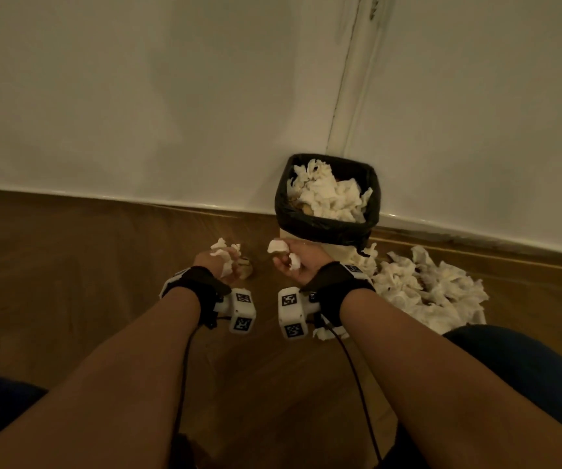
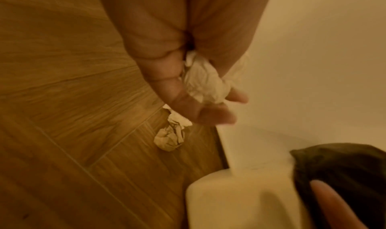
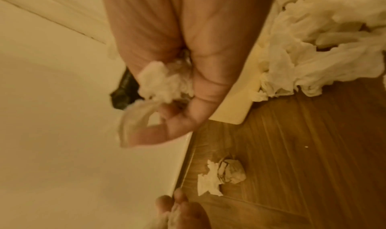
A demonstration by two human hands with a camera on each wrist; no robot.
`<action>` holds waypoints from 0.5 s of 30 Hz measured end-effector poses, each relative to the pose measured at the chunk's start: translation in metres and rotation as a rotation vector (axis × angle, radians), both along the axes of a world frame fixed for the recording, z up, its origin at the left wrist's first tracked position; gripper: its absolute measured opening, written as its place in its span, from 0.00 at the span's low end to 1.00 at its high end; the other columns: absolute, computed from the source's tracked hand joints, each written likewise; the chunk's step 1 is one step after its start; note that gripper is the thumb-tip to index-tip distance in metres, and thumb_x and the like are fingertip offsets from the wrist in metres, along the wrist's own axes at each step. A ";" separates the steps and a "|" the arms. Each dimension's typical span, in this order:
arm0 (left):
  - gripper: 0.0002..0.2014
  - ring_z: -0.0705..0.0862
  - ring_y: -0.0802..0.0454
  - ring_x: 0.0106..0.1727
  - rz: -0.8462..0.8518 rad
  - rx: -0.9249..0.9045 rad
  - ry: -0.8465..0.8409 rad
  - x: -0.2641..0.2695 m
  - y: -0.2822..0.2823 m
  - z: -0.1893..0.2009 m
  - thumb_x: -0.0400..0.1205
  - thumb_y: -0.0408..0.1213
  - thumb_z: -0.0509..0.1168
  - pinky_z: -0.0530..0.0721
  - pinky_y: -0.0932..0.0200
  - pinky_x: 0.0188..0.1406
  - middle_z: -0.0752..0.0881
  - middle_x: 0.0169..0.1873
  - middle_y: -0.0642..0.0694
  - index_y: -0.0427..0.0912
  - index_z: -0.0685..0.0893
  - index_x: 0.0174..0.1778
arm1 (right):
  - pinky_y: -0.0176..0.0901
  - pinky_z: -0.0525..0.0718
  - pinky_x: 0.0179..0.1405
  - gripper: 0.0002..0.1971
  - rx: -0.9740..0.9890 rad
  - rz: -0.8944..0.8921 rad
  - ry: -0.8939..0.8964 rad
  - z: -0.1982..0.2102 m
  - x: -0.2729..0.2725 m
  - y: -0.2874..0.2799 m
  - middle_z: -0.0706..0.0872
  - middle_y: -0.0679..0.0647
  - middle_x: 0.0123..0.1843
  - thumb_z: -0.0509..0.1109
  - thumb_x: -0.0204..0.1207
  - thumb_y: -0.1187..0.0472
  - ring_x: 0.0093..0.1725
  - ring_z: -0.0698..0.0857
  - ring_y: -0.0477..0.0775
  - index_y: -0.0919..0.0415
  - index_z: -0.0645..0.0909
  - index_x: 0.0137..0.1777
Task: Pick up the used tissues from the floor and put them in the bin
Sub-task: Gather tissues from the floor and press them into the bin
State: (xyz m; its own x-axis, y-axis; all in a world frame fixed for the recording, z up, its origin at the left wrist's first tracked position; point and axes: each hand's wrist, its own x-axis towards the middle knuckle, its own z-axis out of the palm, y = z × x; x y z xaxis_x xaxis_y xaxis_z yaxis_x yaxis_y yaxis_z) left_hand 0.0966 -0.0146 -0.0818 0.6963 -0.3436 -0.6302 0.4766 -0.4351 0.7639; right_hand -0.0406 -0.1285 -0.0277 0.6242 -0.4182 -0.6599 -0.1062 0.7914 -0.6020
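Note:
A cream bin [image 1: 335, 247] lined with a black bag [image 1: 327, 226] stands against the wall, heaped with white tissues [image 1: 330, 192]. My left hand [image 1: 220, 260] grips a crumpled white tissue [image 1: 227, 257], seen bunched in the palm in the left wrist view [image 2: 205, 82]. My right hand [image 1: 294, 262] holds another tissue wad [image 1: 279, 247] just below the bin's front, its fingers curled round it in the right wrist view [image 3: 165, 82]. A brownish crumpled tissue ball [image 2: 170, 139] lies on the floor under the left hand, also in the right wrist view [image 3: 230, 171].
A large pile of white tissues [image 1: 428, 289] covers the wooden floor [image 1: 69, 265] right of the bin. The white wall [image 1: 137, 96] and skirting run behind. My knees in dark trousers [image 1: 526, 367] frame both lower corners.

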 end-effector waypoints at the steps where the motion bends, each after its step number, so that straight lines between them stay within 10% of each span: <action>1: 0.18 0.79 0.40 0.67 0.017 0.025 0.012 -0.007 0.000 0.011 0.85 0.32 0.57 0.84 0.56 0.51 0.77 0.69 0.34 0.32 0.72 0.71 | 0.31 0.79 0.16 0.14 -0.010 -0.006 0.009 0.008 -0.002 0.001 0.82 0.55 0.27 0.52 0.86 0.66 0.16 0.78 0.45 0.64 0.80 0.48; 3: 0.19 0.79 0.43 0.64 -0.057 0.094 -0.129 -0.013 -0.004 0.028 0.83 0.38 0.59 0.81 0.55 0.57 0.80 0.63 0.40 0.37 0.74 0.70 | 0.28 0.68 0.10 0.16 -0.059 -0.005 0.012 0.025 -0.008 0.002 0.79 0.54 0.27 0.51 0.86 0.64 0.13 0.71 0.43 0.64 0.80 0.46; 6: 0.11 0.75 0.46 0.28 0.115 -0.142 0.008 -0.025 -0.005 0.061 0.83 0.33 0.56 0.74 0.61 0.23 0.80 0.26 0.42 0.45 0.77 0.59 | 0.28 0.64 0.10 0.14 -0.151 -0.015 0.001 0.052 -0.022 0.005 0.76 0.54 0.30 0.60 0.83 0.55 0.18 0.71 0.45 0.62 0.79 0.39; 8: 0.07 0.69 0.48 0.24 0.175 -0.209 -0.004 -0.036 -0.008 0.079 0.83 0.40 0.54 0.66 0.64 0.23 0.75 0.24 0.43 0.43 0.76 0.47 | 0.27 0.67 0.11 0.10 -0.190 -0.075 -0.017 0.072 -0.031 0.009 0.74 0.53 0.33 0.67 0.79 0.53 0.26 0.73 0.47 0.60 0.77 0.41; 12: 0.32 0.69 0.50 0.22 0.174 -0.246 -0.173 -0.060 -0.015 0.118 0.77 0.70 0.48 0.69 0.60 0.28 0.71 0.18 0.49 0.45 0.72 0.23 | 0.39 0.87 0.26 0.11 -0.206 -0.154 -0.152 0.107 -0.048 0.017 0.77 0.58 0.40 0.66 0.80 0.63 0.32 0.77 0.50 0.61 0.73 0.61; 15: 0.33 0.68 0.50 0.20 0.069 -0.264 -0.278 -0.073 -0.018 0.144 0.83 0.63 0.43 0.68 0.61 0.24 0.71 0.17 0.49 0.41 0.77 0.27 | 0.46 0.88 0.43 0.14 -0.176 -0.181 -0.260 0.129 -0.063 0.021 0.82 0.66 0.46 0.61 0.82 0.68 0.41 0.83 0.55 0.69 0.72 0.67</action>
State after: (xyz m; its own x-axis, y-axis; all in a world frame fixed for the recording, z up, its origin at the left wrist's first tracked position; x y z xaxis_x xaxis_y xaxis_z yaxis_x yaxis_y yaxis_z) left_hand 0.0233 -0.0326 0.0626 0.8554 -0.4150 -0.3100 0.2569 -0.1798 0.9496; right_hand -0.1032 -0.1075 0.1010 0.6672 -0.6305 -0.3967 0.2012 0.6652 -0.7190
